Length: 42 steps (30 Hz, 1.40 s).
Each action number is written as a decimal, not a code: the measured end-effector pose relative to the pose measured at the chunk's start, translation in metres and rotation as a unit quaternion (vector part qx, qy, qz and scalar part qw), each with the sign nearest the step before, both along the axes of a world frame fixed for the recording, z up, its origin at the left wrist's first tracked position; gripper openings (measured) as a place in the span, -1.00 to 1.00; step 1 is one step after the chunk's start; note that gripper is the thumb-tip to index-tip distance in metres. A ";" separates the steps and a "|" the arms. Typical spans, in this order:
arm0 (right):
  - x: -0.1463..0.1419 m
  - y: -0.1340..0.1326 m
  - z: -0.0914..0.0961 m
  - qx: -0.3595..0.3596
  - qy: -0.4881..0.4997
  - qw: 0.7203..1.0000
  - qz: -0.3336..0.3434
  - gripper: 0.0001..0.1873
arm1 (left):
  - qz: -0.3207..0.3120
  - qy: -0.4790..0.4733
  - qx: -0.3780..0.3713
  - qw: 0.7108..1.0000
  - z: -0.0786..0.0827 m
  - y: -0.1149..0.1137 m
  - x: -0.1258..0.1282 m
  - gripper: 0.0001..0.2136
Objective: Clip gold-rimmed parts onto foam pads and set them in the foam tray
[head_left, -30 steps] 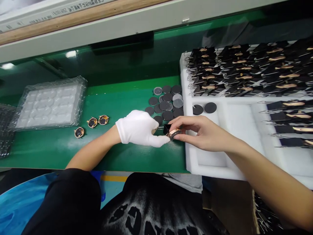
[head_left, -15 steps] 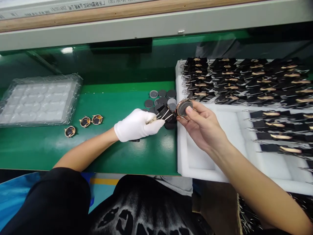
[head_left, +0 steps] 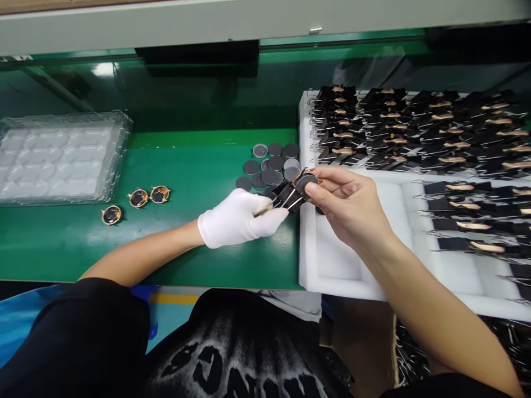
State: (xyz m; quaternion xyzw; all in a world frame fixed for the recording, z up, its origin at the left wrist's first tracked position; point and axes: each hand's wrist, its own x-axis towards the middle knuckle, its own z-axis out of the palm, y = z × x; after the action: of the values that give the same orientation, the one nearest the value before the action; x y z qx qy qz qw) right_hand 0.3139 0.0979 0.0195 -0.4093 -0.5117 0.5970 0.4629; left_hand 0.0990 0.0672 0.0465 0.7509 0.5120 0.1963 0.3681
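My left hand (head_left: 244, 216), in a white glove, squeezes the wire handles of a black binder clip (head_left: 289, 194). The clip's jaws point right, toward a round watch case (head_left: 306, 181) with a rose-gold rim and a dark disc on its face. My bare right hand (head_left: 352, 207) pinches that case between thumb and fingers. Clip and case meet at the case's left edge; whether the jaws are around it I cannot tell. Several loose grey and black discs (head_left: 271, 177) lie on the green table just beyond my left hand.
Three gold-rimmed watch cases (head_left: 138, 197) lie at the left, near stacked clear plastic trays (head_left: 62, 157). To the right, a white foam tray (head_left: 309, 260) carries rows of clipped watch cases (head_left: 392, 130). More binder clips (head_left: 410, 354) sit in a box below the table's edge.
The watch case in my right hand has come left and down against the binder clip, where a gap showed before. My view has shifted slightly.
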 end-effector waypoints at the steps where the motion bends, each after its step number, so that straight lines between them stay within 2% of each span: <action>1: -0.001 -0.001 0.000 -0.001 -0.002 1.000 0.002 -0.56 | -0.002 0.004 0.003 1.000 0.001 0.000 0.000 -0.53; 8: -0.003 -0.005 -0.003 0.009 -0.016 1.000 -0.004 -0.58 | -0.002 0.024 0.000 1.000 -0.001 -0.001 0.003 -0.53; 10: -0.004 -0.006 -0.003 0.016 -0.014 1.000 -0.008 -0.60 | -0.041 0.030 -0.006 0.999 0.005 0.004 -0.002 -0.53; 12: -0.005 -0.007 -0.002 0.014 0.005 0.999 -0.029 -0.59 | -0.127 0.045 -0.018 0.991 0.017 0.011 -0.012 -0.54; 14: -0.005 -0.007 0.000 -0.006 0.061 0.997 -0.054 -0.60 | -0.196 0.112 -0.020 0.974 0.033 0.021 -0.027 -0.52; 15: -0.005 -0.005 0.001 -0.026 0.097 0.993 -0.062 -0.62 | -0.201 0.170 -0.016 0.965 0.041 0.025 -0.035 -0.51; 18: -0.002 0.001 0.002 -0.101 0.185 0.975 -0.064 -0.71 | -0.148 0.371 -0.014 0.917 0.053 0.033 -0.056 -0.51; 21: -0.002 0.005 0.001 -0.152 0.213 0.963 -0.064 -0.74 | -0.161 0.461 -0.042 0.871 0.047 0.033 -0.066 -0.54; 24: -0.004 0.004 0.003 -0.187 0.202 0.961 -0.030 -0.75 | -0.210 0.468 -0.041 0.858 0.037 0.030 -0.065 -0.65; 26: -0.005 0.001 0.005 -0.204 0.178 0.962 0.018 -0.76 | -0.219 0.437 -0.019 0.872 0.036 0.030 -0.063 -0.67; 28: -0.005 -0.003 0.004 -0.205 0.149 0.965 0.064 -0.76 | -0.178 0.373 0.031 0.910 0.039 0.030 -0.058 -0.67; 30: -0.004 -0.007 0.001 -0.169 0.112 0.974 0.098 -0.74 | -0.081 0.292 0.109 0.947 0.042 0.028 -0.051 -0.65; 32: -0.005 -0.011 -0.003 -0.092 0.079 0.985 0.124 -0.75 | 0.016 0.213 0.178 0.960 0.040 0.023 -0.040 -0.64; 33: -0.006 -0.013 -0.005 -0.048 0.067 0.987 0.137 -0.77 | 0.045 0.182 0.200 0.962 0.038 0.019 -0.033 -0.63; 35: -0.008 -0.016 -0.006 0.021 0.052 0.985 0.163 -0.82 | 0.046 0.139 0.216 0.965 0.033 0.011 -0.022 -0.63; 39: -0.009 -0.019 -0.003 0.075 0.028 0.982 0.173 -0.88 | -0.031 0.110 0.198 0.973 0.033 0.002 -0.017 -0.65; 42: -0.006 -0.018 -0.001 0.108 0.010 0.979 0.170 -0.86 | 0.008 0.152 0.169 0.974 0.039 0.005 -0.022 -0.59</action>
State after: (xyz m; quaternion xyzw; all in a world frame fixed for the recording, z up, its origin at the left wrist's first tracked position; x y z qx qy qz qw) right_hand 0.3076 0.0799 0.0184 -0.2580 -0.6307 0.6118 0.4016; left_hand 0.0771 0.0722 0.0856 0.8192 0.5274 0.1665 0.1519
